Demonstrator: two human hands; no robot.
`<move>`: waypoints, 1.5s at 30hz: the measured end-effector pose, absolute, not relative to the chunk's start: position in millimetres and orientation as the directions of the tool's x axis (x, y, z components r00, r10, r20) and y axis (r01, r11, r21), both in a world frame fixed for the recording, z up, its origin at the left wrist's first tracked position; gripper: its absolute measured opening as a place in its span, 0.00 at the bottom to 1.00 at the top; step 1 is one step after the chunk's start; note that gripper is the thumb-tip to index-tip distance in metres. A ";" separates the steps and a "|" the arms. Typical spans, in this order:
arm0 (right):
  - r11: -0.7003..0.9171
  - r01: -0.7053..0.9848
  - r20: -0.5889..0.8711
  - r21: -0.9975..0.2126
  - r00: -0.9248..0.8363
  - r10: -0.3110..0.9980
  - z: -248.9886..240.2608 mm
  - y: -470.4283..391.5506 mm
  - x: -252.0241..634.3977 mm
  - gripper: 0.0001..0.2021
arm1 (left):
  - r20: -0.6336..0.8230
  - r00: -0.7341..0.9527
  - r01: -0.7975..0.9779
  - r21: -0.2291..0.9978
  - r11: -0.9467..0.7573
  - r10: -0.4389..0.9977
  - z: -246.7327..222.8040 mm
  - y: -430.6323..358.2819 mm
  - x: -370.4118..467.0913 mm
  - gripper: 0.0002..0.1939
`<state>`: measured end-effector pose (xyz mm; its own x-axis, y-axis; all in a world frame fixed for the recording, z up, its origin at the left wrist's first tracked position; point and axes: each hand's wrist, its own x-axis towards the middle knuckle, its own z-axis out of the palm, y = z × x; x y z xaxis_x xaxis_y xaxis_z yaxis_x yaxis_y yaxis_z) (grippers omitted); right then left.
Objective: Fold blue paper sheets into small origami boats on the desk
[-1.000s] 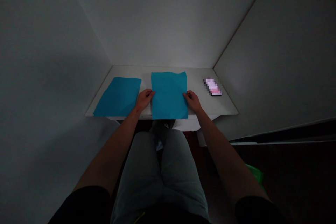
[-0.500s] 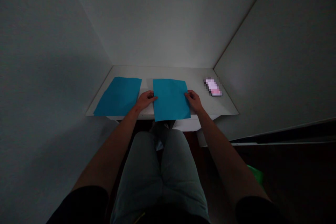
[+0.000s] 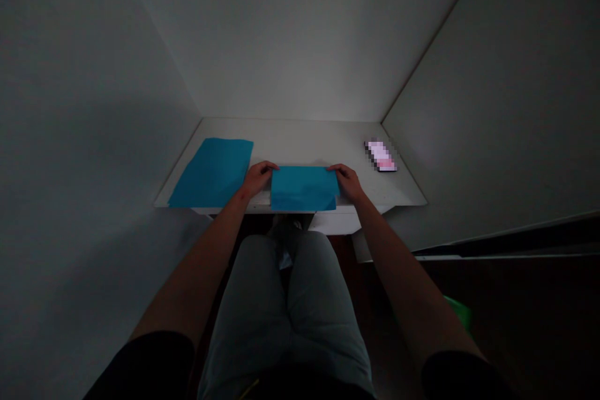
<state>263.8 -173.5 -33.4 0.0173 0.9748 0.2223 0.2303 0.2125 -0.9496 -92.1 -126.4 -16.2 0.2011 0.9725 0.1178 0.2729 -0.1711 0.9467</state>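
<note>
A blue sheet of paper (image 3: pixel 304 189) is doubled over between my hands at the table's front edge, its fold on the far side. My left hand (image 3: pixel 259 176) pinches the far left corner of that fold. At the far right corner, my right hand (image 3: pixel 345 180) has its fingers closed on the paper in the same way. The near edges of the two layers do not quite line up. To the left of my left hand, more blue paper (image 3: pixel 213 172) lies flat, reaching the table's front edge.
The white table (image 3: pixel 290 137) stands against the walls. A phone (image 3: pixel 380 156) with a lit, pixelated screen lies at its right. Below the front edge are a white drawer front (image 3: pixel 332 222) and my legs (image 3: pixel 285 306). Something green (image 3: pixel 458 314) is on the floor at right.
The middle sheet was opened out, with my hands at its side edges. Now it is folded over toward me and looks half as tall, with my hands at the fold's ends.
</note>
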 end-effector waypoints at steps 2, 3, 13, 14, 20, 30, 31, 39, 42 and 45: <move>0.192 0.282 0.209 -0.940 0.033 0.977 -31.1 -174.5 263.6 0.17 | 0.113 0.193 0.294 0.941 -0.167 0.975 -15.0 -126.8 -91.5 0.11; 0.184 0.304 0.206 -0.935 0.042 0.978 -30.1 -174.9 263.3 0.17 | 0.107 0.195 0.296 0.941 -0.163 0.975 -14.4 -127.0 -91.1 0.12; 0.175 0.274 0.188 -0.946 0.021 0.982 -26.0 -177.8 261.3 0.24 | 0.088 0.184 0.279 0.950 -0.138 0.979 -19.1 -127.7 -89.1 0.12; 0.174 0.250 0.188 -0.953 0.031 0.982 -26.8 -177.7 260.4 0.29 | 0.080 0.182 0.271 0.954 -0.128 0.980 -20.4 -126.9 -88.7 0.13; 0.110 0.171 0.110 -0.979 -0.009 0.994 -27.1 -179.8 252.3 0.40 | 0.164 0.048 0.193 0.966 -0.171 0.985 -22.9 -121.3 -86.6 0.17; 0.141 0.257 0.153 -0.956 0.028 0.988 -23.0 -180.5 251.5 0.25 | 0.090 0.213 0.194 0.972 -0.132 0.973 -15.2 -136.1 -78.8 0.22; 0.140 0.259 0.156 -0.956 0.041 0.987 -22.9 -180.1 251.2 0.25 | 0.085 0.228 0.215 0.967 -0.135 0.970 -14.9 -136.6 -78.4 0.21; 0.124 0.125 0.126 -0.984 0.002 0.992 -25.1 -179.9 246.5 0.29 | 0.144 0.148 0.248 0.952 -0.177 0.978 -19.5 -130.1 -79.5 0.16; 0.144 0.171 0.146 -0.975 -0.003 0.989 -28.9 -178.8 247.0 0.29 | 0.145 0.079 0.225 0.961 -0.159 0.986 -20.5 -128.9 -78.7 0.14; 0.164 0.246 0.178 -0.955 0.034 0.983 -31.1 -177.4 248.7 0.29 | 0.137 0.066 0.209 0.967 -0.148 0.988 -20.4 -129.7 -77.7 0.15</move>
<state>248.7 -177.4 -31.1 0.0336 0.9835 0.1779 0.2456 0.1644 -0.9553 -77.7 -129.7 -20.4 0.0664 0.9883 0.1371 0.2089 -0.1482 0.9666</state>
